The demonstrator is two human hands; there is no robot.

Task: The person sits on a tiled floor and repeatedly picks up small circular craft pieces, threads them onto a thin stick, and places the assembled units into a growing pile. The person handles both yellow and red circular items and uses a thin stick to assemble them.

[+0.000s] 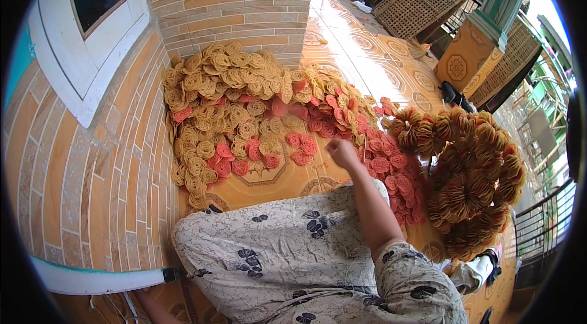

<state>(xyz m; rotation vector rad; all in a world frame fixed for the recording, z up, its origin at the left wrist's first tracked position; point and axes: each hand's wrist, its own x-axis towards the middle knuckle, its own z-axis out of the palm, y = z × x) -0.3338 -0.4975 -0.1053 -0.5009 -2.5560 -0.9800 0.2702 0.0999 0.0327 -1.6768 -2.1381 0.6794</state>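
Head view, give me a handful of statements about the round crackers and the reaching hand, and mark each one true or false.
1. The right hand reaches out over the crackers on the floor. True.
2. The loose crackers are all one colour. False: some are yellow, some red-pink.
3. The bundled stacks of crackers sit to the person's right. True.
4. The crackers lie on a wooden table. False: they lie on the patterned tile floor.
5. The left hand holds a cracker. False: the left hand is not in view.
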